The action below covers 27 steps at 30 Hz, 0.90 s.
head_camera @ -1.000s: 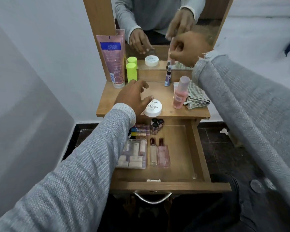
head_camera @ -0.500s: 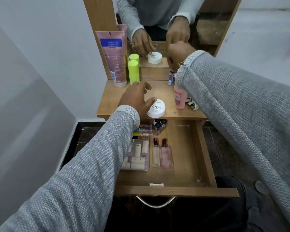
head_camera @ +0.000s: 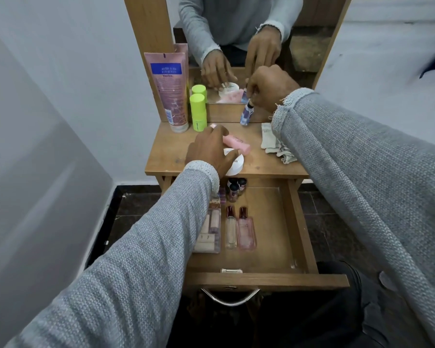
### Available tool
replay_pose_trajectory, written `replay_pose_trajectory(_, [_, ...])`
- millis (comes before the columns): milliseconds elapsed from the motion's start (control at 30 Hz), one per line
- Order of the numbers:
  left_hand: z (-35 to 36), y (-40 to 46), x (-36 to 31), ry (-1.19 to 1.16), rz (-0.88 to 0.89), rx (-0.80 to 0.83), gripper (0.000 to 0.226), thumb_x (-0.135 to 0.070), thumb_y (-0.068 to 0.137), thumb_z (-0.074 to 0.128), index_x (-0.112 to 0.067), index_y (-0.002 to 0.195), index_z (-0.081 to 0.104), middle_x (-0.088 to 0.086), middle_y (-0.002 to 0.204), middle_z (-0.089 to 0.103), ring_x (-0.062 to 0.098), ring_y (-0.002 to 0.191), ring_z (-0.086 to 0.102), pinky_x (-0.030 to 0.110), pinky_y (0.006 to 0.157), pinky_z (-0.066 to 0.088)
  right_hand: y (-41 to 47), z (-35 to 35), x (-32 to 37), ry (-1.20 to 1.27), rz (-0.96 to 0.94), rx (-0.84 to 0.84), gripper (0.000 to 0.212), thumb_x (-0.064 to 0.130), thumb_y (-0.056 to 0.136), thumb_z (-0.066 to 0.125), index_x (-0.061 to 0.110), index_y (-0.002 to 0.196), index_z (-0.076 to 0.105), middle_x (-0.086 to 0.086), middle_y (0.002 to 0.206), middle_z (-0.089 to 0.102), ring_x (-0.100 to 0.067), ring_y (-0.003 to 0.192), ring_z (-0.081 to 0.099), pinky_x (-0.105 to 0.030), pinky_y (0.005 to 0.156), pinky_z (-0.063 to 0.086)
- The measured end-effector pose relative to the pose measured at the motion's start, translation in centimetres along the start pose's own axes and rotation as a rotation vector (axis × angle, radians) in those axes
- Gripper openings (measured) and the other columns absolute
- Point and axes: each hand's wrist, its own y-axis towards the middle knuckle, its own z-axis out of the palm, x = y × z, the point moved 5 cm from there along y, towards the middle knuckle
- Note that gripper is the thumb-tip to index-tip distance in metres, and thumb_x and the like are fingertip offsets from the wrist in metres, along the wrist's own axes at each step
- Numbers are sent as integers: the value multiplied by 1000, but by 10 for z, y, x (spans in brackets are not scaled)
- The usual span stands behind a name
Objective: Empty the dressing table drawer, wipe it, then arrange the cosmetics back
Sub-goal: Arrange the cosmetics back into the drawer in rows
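Note:
The drawer [head_camera: 269, 222] stands pulled out below the tabletop [head_camera: 166, 156]. It holds a clear box of lipsticks [head_camera: 210, 232], two slim perfume bottles [head_camera: 239, 229] and small nail polish bottles [head_camera: 236, 188] at the back. My left hand [head_camera: 209, 151] lies over a white jar [head_camera: 235, 165] at the table's front edge. Its fingers are closed on a pink bottle [head_camera: 237, 144] that lies tilted across the jar. My right hand [head_camera: 269, 89] pinches the top of a small blue-purple spray bottle [head_camera: 246, 114], tilted, at the back near the mirror.
A pink lotion tube [head_camera: 171, 91] and a green stick [head_camera: 198, 111] stand at the back left of the tabletop. A folded cloth [head_camera: 274, 144] lies at the right. The mirror [head_camera: 236, 33] rises behind, white walls on both sides, dark floor below.
The pink bottle, upright beside the jar before, now lies tilted under my left hand. My right hand has come down onto the small spray bottle and tipped it.

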Motion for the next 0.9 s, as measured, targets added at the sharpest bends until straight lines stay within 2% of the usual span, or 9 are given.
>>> replay_pose_trajectory(100, [-1, 1, -1, -18, 0, 19, 48, -44, 81, 67, -19, 119, 52, 3, 119, 56, 24, 109, 54, 42, 90, 47, -6, 1, -3, 14, 0, -36, 14, 4, 86, 67, 6, 98, 73, -10, 100, 71, -19, 80, 61, -26, 75, 48])
replay_pose_trajectory(233, [4, -5, 2, -28, 9, 57, 51, -46, 79, 67, -19, 120, 53, 5, 119, 57, 24, 110, 54, 42, 92, 46, -18, -1, -9, 52, 14, -68, 15, 7, 85, 68, 11, 97, 74, -9, 101, 70, -24, 90, 65, -27, 75, 48])
replay_pose_trajectory(400, [-2, -27, 9, -95, 32, -5, 48, -40, 80, 69, -17, 119, 55, 5, 116, 55, 23, 107, 53, 39, 92, 46, -57, -18, -3, 213, -28, -205, 16, 10, 86, 67, 11, 100, 73, -4, 103, 69, -11, 85, 57, -17, 69, 41])
replay_pose_trajectory(500, [-8, -47, 14, -132, 54, -92, 39, -34, 83, 68, -16, 115, 56, 2, 109, 55, 18, 98, 54, 32, 85, 45, -92, -21, 1, 292, -90, -185, 14, 9, 86, 66, 12, 99, 72, 1, 97, 67, -10, 84, 59, -9, 66, 40])
replay_pose_trajectory(600, [-6, -67, 18, -141, 58, -110, 30, -29, 85, 67, -19, 112, 57, -2, 103, 55, 14, 93, 53, 30, 82, 46, -124, -8, 5, 351, -161, -120, 14, 5, 85, 67, 10, 98, 70, -2, 94, 67, -12, 82, 62, -10, 68, 48])
replay_pose_trajectory(700, [5, -86, 21, -144, 66, -92, 19, -25, 86, 66, -20, 103, 60, -3, 98, 59, 11, 89, 54, 29, 78, 48, -146, 17, 6, 350, -203, -43, 18, 3, 83, 68, 10, 99, 69, -3, 94, 68, -13, 79, 65, -22, 72, 56])
replay_pose_trajectory(800, [21, -97, 23, -162, 56, -23, 12, -21, 86, 66, -20, 98, 63, -5, 93, 63, 10, 83, 56, 32, 76, 52, -158, 46, 7, 303, -215, 16, 19, 2, 80, 69, 11, 96, 69, -3, 90, 69, -17, 77, 64, -34, 73, 56])
replay_pose_trajectory(900, [36, -102, 26, -115, 16, 62, 12, -22, 87, 65, -20, 98, 63, -4, 92, 65, 12, 81, 58, 32, 74, 52, -165, 74, 11, 250, -217, 67, 17, 2, 80, 68, 9, 96, 70, -5, 89, 69, -19, 79, 61, -37, 73, 52])
